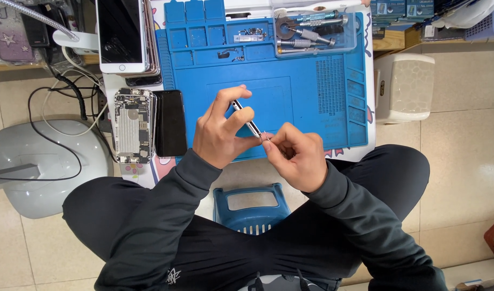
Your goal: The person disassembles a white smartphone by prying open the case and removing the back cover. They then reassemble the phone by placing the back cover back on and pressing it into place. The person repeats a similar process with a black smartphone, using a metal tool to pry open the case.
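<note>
Above the blue work mat (290,102), a phone (247,119) is held on edge, tilted, in the left hand (221,132), whose fingers are closed narrowly around its thin sides. The right hand (295,157) is pinched shut at the phone's lower end, thumb and forefinger pressed together on something small; what is gripped there cannot be told. Both hands are kept just over the mat's near edge, close to touching one another, with dark sleeves reaching back toward the seated person's lap.

At the mat's far edge, a clear tray (317,32) of screwdrivers and metal tools is set on its right corner, and small metal parts (248,35) are seen in the moulded compartments beside it. Just left of the mat, an opened phone body (133,126) with bare metal insides is laid flat, with a black phone (170,123) lying between it and the mat. Farther back on that side, a stack of phones (126,35) is topped by a white one with a dark screen. Well left of the mat, a grey lamp base (42,161) with black cables is seen on the floor. Right of the mat a white stool (406,86) stands, and a blue stool (251,207) is placed just near of it, between the person's knees.
</note>
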